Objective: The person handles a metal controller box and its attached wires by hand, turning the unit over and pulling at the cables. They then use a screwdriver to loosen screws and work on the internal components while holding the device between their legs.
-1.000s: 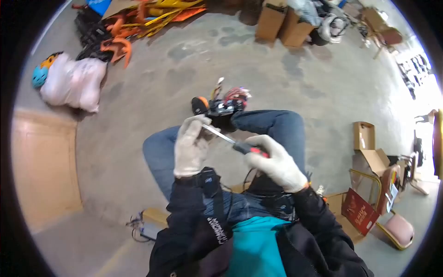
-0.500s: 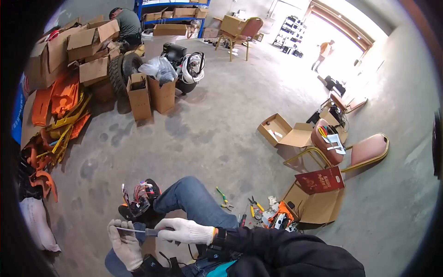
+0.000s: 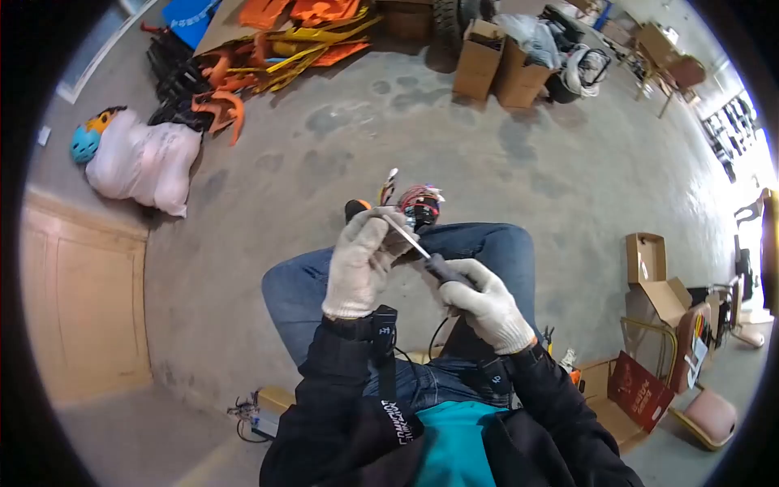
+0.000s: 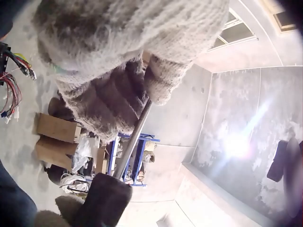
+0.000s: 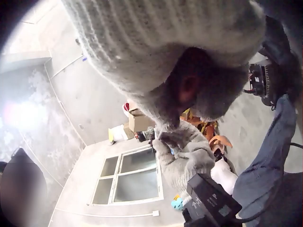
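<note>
Both hands wear off-white knitted gloves and share one screwdriver (image 3: 445, 270) above the person's lap. Its dark handle lies in the grip of the right hand (image 3: 489, 307), thumb along the top. Up and to the left, the left hand (image 3: 357, 268) pinches the tip end of the metal shaft (image 4: 134, 142) between thumb and fingers. The very tip is hidden inside the left glove. Beyond the hands, near the feet, sits a dark electronic unit with a bundle of red wires (image 3: 420, 200). In the right wrist view, the right glove (image 5: 156, 47) covers most of the handle.
Bent legs in jeans (image 3: 483, 247) frame the work. An open carton (image 3: 613, 410) with a red flap stands at the right beside a chair (image 3: 710, 418). White sacks (image 3: 146, 162) and orange and yellow parts (image 3: 300, 40) lie at the far left; two cardboard boxes (image 3: 519, 77) stand behind.
The head view swung toward the doorway on the right half a second ago and is back over the lap now. Both hands keep their hold on the screwdriver, its shaft now tilted more steeply.
</note>
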### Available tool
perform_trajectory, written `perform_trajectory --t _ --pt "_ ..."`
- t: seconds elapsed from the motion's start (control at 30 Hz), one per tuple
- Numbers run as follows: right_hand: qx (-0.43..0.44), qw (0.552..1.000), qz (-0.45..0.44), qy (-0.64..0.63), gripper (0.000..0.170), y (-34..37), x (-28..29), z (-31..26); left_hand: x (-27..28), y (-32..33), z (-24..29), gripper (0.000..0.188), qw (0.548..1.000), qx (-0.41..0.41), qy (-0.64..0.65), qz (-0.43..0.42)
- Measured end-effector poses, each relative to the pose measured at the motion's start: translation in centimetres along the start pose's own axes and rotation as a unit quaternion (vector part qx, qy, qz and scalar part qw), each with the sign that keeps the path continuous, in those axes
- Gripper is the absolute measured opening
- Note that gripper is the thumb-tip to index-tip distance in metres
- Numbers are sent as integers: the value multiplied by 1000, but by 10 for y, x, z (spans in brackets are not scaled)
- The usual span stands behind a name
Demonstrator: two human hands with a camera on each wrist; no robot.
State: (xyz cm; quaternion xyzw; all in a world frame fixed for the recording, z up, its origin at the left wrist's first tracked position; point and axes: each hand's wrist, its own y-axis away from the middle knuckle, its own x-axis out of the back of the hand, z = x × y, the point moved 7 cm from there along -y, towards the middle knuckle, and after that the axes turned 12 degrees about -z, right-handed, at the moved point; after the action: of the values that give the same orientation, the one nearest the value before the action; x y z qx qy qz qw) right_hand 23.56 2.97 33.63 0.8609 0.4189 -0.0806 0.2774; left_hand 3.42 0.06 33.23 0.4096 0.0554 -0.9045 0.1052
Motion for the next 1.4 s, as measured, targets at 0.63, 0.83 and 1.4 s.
perform_trajectory --t 0.63,0.83,1.4 --pt "59 983 115 -128 41 -45 83 -27 161 -190 -26 84 601 341 -722 23" --pt "25 979 142 -142 42 -72 104 -11 163 -222 -106 106 549 432 -698 -158" --pt "-24 974 171 -148 34 -91 104 13 117 -103 -143 15 356 47 -880 -312"
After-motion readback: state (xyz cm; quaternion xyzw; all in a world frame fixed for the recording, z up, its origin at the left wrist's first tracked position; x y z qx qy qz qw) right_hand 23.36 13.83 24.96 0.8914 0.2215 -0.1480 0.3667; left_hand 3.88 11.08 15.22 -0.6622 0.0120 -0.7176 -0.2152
